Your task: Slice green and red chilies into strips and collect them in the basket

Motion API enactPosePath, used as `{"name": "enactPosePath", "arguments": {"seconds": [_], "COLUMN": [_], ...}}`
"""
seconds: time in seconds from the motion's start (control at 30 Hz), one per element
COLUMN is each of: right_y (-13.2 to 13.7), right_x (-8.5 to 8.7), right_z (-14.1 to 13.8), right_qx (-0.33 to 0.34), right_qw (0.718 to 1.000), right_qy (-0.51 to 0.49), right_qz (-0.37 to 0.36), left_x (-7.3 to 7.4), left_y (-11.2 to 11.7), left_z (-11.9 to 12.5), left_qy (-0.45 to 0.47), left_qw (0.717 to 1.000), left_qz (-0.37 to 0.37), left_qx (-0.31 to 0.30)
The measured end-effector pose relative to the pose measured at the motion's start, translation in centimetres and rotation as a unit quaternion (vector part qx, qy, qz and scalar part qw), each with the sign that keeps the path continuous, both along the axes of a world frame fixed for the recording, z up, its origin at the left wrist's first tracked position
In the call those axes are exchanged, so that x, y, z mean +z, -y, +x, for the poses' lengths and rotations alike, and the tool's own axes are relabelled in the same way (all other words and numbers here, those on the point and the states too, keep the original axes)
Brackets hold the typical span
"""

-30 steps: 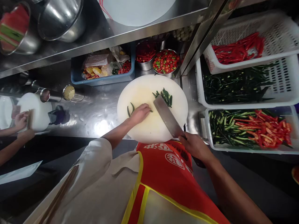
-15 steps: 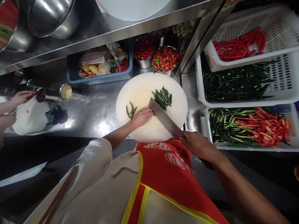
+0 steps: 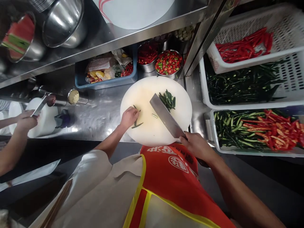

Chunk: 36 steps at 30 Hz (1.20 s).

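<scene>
On a round white cutting board (image 3: pixel 142 91), my left hand (image 3: pixel 129 117) reaches down at the left side with its fingers closed on a green chili pepper (image 3: pixel 135 122). Another green chili piece (image 3: pixel 137 125) lies just below those fingers. My right hand (image 3: pixel 196 144) grips the handle of a cleaver (image 3: pixel 166 115), whose broad blade slants up and left across the board. Beyond the blade sits a pile of cut green chilies (image 3: pixel 168 99). Two thin slivers (image 3: pixel 155 116) rest left of the blade.
White baskets of red chilies (image 3: pixel 247 46) and green chilies (image 3: pixel 242 84) stand right, above a tray (image 3: pixel 217 139) of sliced ones. Behind the board are a bowl of chopped chilies (image 3: pixel 168 62) and a blue bin (image 3: pixel 106 83). A co-worker's hands (image 3: pixel 27 122) hold a blade at left.
My left hand has moved left from beside the blade to the loose chilies. The cleaver has shifted slightly up and left, and two slivers now show beside it.
</scene>
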State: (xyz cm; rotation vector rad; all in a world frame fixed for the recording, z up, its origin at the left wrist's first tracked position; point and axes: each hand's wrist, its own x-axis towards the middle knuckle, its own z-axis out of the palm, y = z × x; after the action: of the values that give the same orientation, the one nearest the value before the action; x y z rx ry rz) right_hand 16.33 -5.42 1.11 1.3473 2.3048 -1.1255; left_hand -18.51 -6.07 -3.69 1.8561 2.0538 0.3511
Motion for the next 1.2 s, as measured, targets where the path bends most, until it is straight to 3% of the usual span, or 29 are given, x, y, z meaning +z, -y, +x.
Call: {"name": "enactPosePath", "arguments": {"seconds": [0.1,0.2,0.37,0.53,0.8,1.2], "right_y": [0.9,1.1,0.6,0.5,0.5,-0.8], "right_x": [0.1,-0.5,-1.1,-0.6,0.1,0.9], "right_z": [1.0,1.3,1.0,0.7,0.5,-0.4], "right_qx": [0.046,0.056,-0.006,-0.021,0.021,0.019], "right_qw": [0.998,0.997,1.0,0.999,0.999,0.999], "right_qy": [-0.007,-0.011,0.016,0.028,0.035,0.043], "right_qz": [-0.034,-0.053,-0.024,-0.001,0.014,0.015], "left_x": [0.5,0.4,-0.4,-1.1,-2.3,-3.3], "left_y": [1.0,1.6,0.8,-1.2,-1.5,-3.5], "left_z": [-0.8,-0.2,2.8,5.7,4.6,4.6], "left_qy": [-0.078,-0.124,-0.061,0.018,0.038,0.08], "left_qw": [0.992,0.983,0.987,0.963,0.976,0.962], "left_qz": [-0.099,-0.135,-0.064,0.01,0.084,0.097], "left_qx": [0.016,0.014,-0.133,-0.27,-0.195,-0.241]}}
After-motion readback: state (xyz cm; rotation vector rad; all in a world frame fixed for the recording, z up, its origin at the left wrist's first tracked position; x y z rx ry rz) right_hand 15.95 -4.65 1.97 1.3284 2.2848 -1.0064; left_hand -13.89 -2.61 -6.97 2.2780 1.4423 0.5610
